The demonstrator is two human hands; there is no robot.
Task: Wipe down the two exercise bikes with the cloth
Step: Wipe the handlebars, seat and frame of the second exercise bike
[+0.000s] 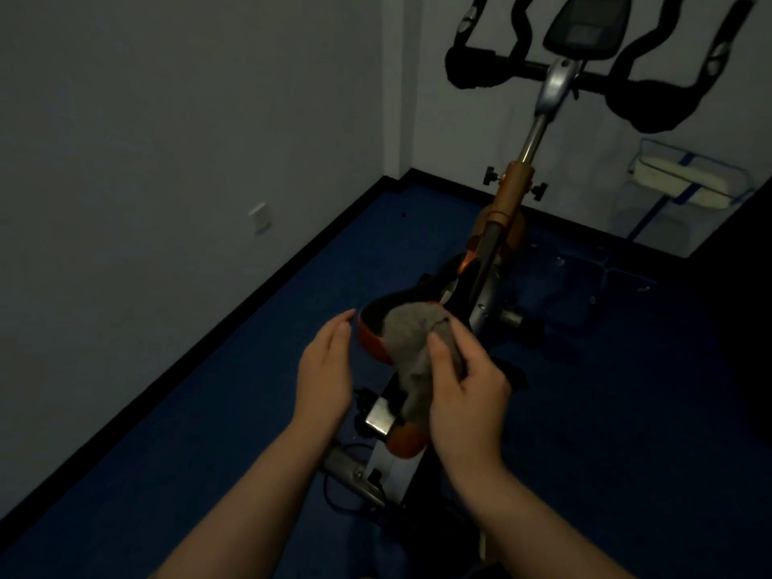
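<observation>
Right now, closest to me, my right hand (463,386) has the grey cloth (411,357) bunched in its grip, thumb on the near side and fingers curled round the far edge, pressing it onto the saddle (376,328) of the exercise bike (497,252) directly ahead at twelve o'clock. My left hand (326,369) sits just at nine o'clock of the saddle, fingers straight and together, holding nothing, fingertips close to the saddle's orange edge; I cannot tell whether they actually touch it. I judge the cloth to be soft, light and limp (it drapes over the seat and hangs down its near side), so it needs a gathered handful rather than a fingertip pinch, or it will slide out under pressure. The saddle looks firm and smooth, so the cloth should glide; steadying it from the side with the free hand makes sense. Farther out at twelve, the frame's post rises to the black handlebars (651,94) and the console (589,29), probably rigid and best wiped by wrapping the cloth around each tube. Only one bike is visible. At two o'clock, against the wall (167,119), stands a clear bag (689,181) on the blue floor (209,390).
</observation>
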